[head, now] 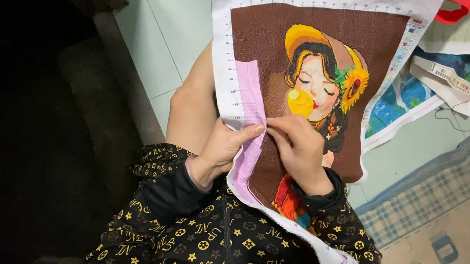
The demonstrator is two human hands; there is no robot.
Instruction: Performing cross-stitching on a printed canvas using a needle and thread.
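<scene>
On the person's lap lies a cross-stitch canvas (323, 59) showing a girl in a yellow hat; the left hand (222, 148) pinches its pink-gridded edge, the right hand (299, 146) presses pinched fingertips on the stitching, other folded canvases (467, 66) lying nearby on the floor

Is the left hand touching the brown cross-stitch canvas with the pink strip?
Touching. The head view shows the left hand gripping the edge of the brown cross-stitch canvas, thumb pressed onto its pink strip, beside the right hand.
</scene>
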